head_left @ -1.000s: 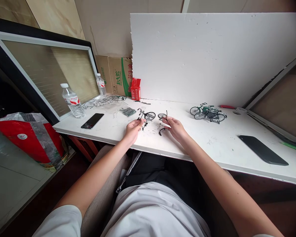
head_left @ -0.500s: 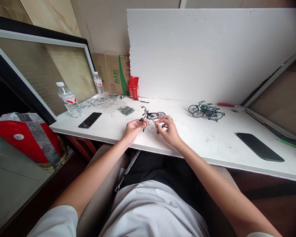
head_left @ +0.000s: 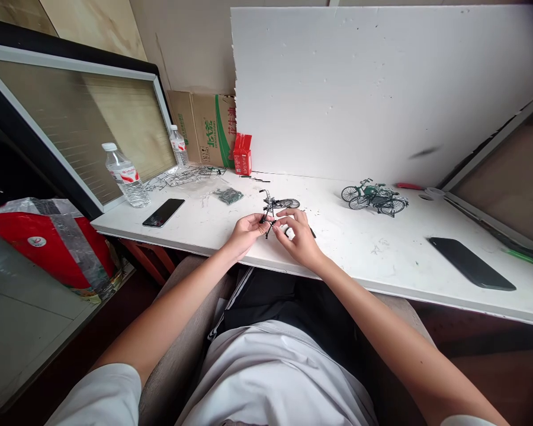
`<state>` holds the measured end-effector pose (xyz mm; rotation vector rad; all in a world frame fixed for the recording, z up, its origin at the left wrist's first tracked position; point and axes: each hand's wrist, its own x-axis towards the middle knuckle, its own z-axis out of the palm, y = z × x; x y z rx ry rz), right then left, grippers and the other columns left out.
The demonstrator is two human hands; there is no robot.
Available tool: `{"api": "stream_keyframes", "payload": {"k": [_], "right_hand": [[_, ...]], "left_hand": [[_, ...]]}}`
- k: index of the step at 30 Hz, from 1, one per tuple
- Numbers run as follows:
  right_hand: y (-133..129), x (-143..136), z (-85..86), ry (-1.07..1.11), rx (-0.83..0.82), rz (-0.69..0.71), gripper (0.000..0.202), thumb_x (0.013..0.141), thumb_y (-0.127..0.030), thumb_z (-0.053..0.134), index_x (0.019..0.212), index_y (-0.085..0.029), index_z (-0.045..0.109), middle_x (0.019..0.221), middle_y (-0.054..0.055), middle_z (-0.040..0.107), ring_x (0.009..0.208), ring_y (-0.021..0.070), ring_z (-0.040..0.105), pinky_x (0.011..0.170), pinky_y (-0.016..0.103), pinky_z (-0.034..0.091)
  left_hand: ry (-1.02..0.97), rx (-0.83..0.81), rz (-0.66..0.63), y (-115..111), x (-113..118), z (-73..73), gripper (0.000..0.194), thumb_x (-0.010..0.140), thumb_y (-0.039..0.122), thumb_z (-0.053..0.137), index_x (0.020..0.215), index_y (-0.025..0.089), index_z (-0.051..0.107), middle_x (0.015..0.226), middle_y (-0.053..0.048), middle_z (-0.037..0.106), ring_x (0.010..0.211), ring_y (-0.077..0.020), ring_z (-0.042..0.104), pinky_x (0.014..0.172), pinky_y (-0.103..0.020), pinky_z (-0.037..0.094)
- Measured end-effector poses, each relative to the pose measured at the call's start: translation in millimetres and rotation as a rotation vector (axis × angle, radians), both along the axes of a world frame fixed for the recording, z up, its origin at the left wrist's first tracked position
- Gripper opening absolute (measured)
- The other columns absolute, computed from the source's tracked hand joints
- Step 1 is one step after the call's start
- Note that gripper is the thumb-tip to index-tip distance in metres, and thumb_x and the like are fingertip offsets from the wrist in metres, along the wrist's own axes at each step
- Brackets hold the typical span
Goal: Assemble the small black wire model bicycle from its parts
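Observation:
My left hand (head_left: 247,234) is closed around a small black model bicycle frame (head_left: 270,208) with handlebars, held tilted above the white table's front part. Close by on the right, my right hand (head_left: 298,238) has thumb and forefinger pinched together at the lower part of the frame. What lies between those fingertips is too small to make out. Behind the hands, spoked model wheels (head_left: 288,203) lie on the tabletop. A thin black part (head_left: 312,232) shows beside the right hand, partly covered by it.
Green and black model bicycles (head_left: 375,198) stand to the right, with a dark phone (head_left: 471,263) nearer the edge. At left are another phone (head_left: 163,212), a water bottle (head_left: 127,177), a small bag of green parts (head_left: 229,195), black part frames (head_left: 186,176) and a red box (head_left: 242,155).
My right hand has moved left and its fingertips have come up to the frame in my left hand. The frame has shifted slightly right and down. The view has tilted a little.

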<state>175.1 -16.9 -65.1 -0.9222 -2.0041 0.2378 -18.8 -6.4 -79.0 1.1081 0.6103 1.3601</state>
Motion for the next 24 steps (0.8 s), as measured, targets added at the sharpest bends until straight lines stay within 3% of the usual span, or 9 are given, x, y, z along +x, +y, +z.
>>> {"api": "stream_keyframes", "payload": {"k": [5,10,17,24], "right_hand": [[1.0,-1.0,-2.0,-0.002,-0.002,0.013,0.017,0.104,-0.042,0.059,0.102,-0.028,0.069,0.13,0.011,0.062,0.129,0.0325,0.054,0.114,0.056,0.043],[0.4,-1.0,-1.8,-0.016,0.014,0.028,0.016,0.105,-0.039,0.058,0.102,-0.027,0.068,0.127,0.011,0.062,0.129,0.0312,0.054,0.114,0.053,0.043],[-0.3,-1.8,-0.5,-0.025,0.002,0.031,0.016,0.105,-0.04,0.058,0.102,-0.027,0.068,0.126,0.011,0.063,0.127,0.0311,0.055,0.113,0.053,0.043],[-2.9,-3.0,1.6,-0.028,0.024,0.037,0.016,0.104,-0.039,0.059,0.102,-0.026,0.068,0.124,0.012,0.062,0.124,0.0316,0.054,0.111,0.053,0.045]], "left_hand": [[0.03,0.002,0.008,-1.7,-0.3,1.1,0.033,0.074,0.034,0.096,0.095,0.016,0.078,0.106,-0.008,0.074,0.086,-0.0169,0.062,0.077,-0.029,0.045],[0.053,0.02,0.013,-2.8,-0.9,1.1,0.031,0.075,0.034,0.095,0.094,0.017,0.077,0.106,-0.007,0.073,0.086,-0.0162,0.06,0.071,-0.027,0.043],[0.077,0.054,0.019,-1.9,-2.2,-0.9,0.033,0.076,0.036,0.095,0.098,0.017,0.079,0.112,-0.01,0.075,0.105,-0.0241,0.068,0.092,-0.034,0.05],[0.053,0.056,0.119,-0.3,-0.5,-5.0,0.038,0.068,0.031,0.099,0.098,0.017,0.079,0.111,-0.009,0.076,0.104,-0.0227,0.067,0.094,-0.035,0.052]]}}
